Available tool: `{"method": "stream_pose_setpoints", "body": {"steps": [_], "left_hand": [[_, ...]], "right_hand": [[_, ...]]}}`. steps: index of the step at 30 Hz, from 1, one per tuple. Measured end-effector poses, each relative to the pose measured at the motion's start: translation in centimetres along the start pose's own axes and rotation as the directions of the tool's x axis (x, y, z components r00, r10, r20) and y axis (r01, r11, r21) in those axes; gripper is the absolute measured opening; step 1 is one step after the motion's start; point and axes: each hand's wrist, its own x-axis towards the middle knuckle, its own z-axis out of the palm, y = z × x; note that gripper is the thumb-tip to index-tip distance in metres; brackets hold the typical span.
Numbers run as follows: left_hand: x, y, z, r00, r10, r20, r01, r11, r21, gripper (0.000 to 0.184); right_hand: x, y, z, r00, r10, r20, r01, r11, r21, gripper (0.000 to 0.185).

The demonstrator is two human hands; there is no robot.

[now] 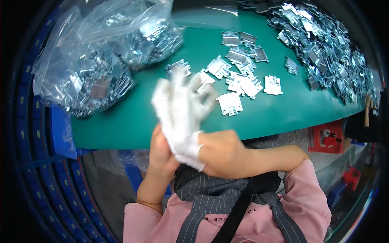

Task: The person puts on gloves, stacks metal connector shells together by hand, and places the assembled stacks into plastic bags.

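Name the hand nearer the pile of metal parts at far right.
Right: the right hand is left of the pile; the left hand is farther left, at the glove cuff.

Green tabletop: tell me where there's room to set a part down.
Bare tabletop: between the scattered plates and the near edge; between the clear bags and left hand. Crowded: among the plates, under the bags and metal heap.

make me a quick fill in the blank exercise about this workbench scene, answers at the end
1. The tabletop is ____ in colour.
2. The glove on the right hand is ____.
3. The filled clear plastic bags lie toward the picture's ____ side.
4. The person's sleeves are ____.

Missing words: green; white; left; pink
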Motion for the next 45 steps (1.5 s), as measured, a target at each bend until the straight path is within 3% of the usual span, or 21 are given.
{"method": "stream_pose_setpoints", "body": {"steps": [1,2,5,7,15,18,22,23,27,28,29,31,32,34,35,36,37,39,40,43,45], "left_hand": [[0.2,-0.1,-0.7,0.979,0.135,0.156,-0.134,0.991,-0.017,0.044],[-0.4,-0.2,-0.1,0.954,0.234,0.186,-0.257,0.96,0.111,0.045],[0.2,0.1,1.9,0.861,0.366,0.352,-0.431,0.894,0.124,0.047],[1.3,0.6,3.2,0.822,0.365,0.437,-0.438,0.896,0.076,0.048],[4.4,0.8,6.0,0.663,0.18,0.727,-0.26,0.965,-0.002,0.054],[3.8,0.3,7.9,0.824,0.2,0.531,-0.275,0.959,0.066,0.054],[4.1,-0.2,8.2,0.853,0.108,0.51,-0.124,0.992,-0.003,0.062],[4.4,-0.2,8.1,0.833,0.034,0.553,-0.114,0.987,0.111,0.075],[5.9,0.4,6.6,0.857,0.043,0.513,0.022,0.993,-0.12,0.087],[5.4,1.2,7.0,0.86,0.072,0.505,0.073,0.962,-0.261,0.077],[5.4,1.4,7.1,0.878,0.215,0.427,-0.122,0.965,-0.234,0.068],[4.7,2.0,6.9,0.846,0.239,0.477,-0.089,0.945,-0.315,0.044],[3.8,3.1,6.5,0.782,0.141,0.607,0.147,0.905,-0.399,0.03],[2.7,4.2,5.8,0.557,0.053,0.829,0.51,0.766,-0.391,0.009],[2.3,4.3,5.5,0.426,0.031,0.904,0.623,0.715,-0.318,0.006],[2.3,3.3,4.9,0.316,0.014,0.949,0.638,0.737,-0.223,0.008],[2.5,2.1,4.3,0.198,-0.002,0.98,0.637,0.76,-0.127,0.01],[2.9,-1.0,3.4,-0.053,-0.05,0.997,0.597,0.799,0.072,0.014],[2.0,-3.2,3.2,-0.012,0.04,0.999,0.55,0.835,-0.027,0.014],[-0.6,-7.0,3.8,0.177,0.239,0.955,0.322,0.903,-0.285,0.014],[-1.2,-5.4,6.1,0.102,-0.012,0.995,0.187,0.982,-0.007,0.017]], "right_hand": [[0.2,-0.2,0.2,0.999,-0.037,0.004,0.037,0.999,0.018,0.026],[0.4,-0.4,0.4,0.997,-0.077,0.011,0.077,0.996,0.035,0.028],[1.0,-0.6,0.5,0.983,-0.167,-0.071,0.17,0.985,0.037,0.03],[1.2,-0.5,0.7,0.97,-0.207,-0.125,0.213,0.976,0.037,0.031],[1.1,-0.4,0.9,0.975,-0.219,-0.041,0.219,0.976,-0.009,0.026],[1.5,-0.9,1.0,0.972,-0.228,-0.055,0.227,0.974,-0.023,0.023],[2.1,-1.4,2.5,0.965,-0.234,-0.119,0.238,0.971,0.021,0.016],[2.1,-1.5,3.0,0.975,-0.21,-0.078,0.213,0.976,0.035,0.016],[0.7,-2.1,5.3,0.987,-0.153,0.041,0.151,0.988,0.041,0.019],[0.4,-2.2,5.7,0.987,-0.147,0.057,0.146,0.989,0.028,0.021],[0.0,-1.9,5.9,0.989,-0.133,0.062,0.131,0.991,0.034,0.023],[-0.8,-1.3,5.0,0.992,-0.102,0.077,0.098,0.994,0.05,0.027],[-1.1,-0.1,4.3,0.985,-0.038,0.168,0.001,0.976,0.216,0.019],[-0.4,1.1,2.0,0.98,0.195,0.047,-0.188,0.813,0.552,0.017],[0.1,1.5,0.0,0.872,0.438,0.218,-0.46,0.584,0.669,0.019],[0.6,1.5,-1.6,0.682,0.598,0.421,-0.663,0.263,0.701,0.022],[0.4,2.2,-0.8,0.758,0.513,0.403,-0.577,0.24,0.78,0.025],[-0.3,2.8,-0.4,0.846,0.278,0.455,-0.533,0.426,0.731,0.017],[-0.7,3.3,0.1,0.858,0.175,0.483,-0.501,0.495,0.71,0.016],[-0.3,2.3,-0.6,0.85,0.242,0.467,-0.506,0.621,0.599,0.013],[-0.6,2.0,-0.4,0.89,0.246,0.384,-0.43,0.734,0.526,0.012]]}}
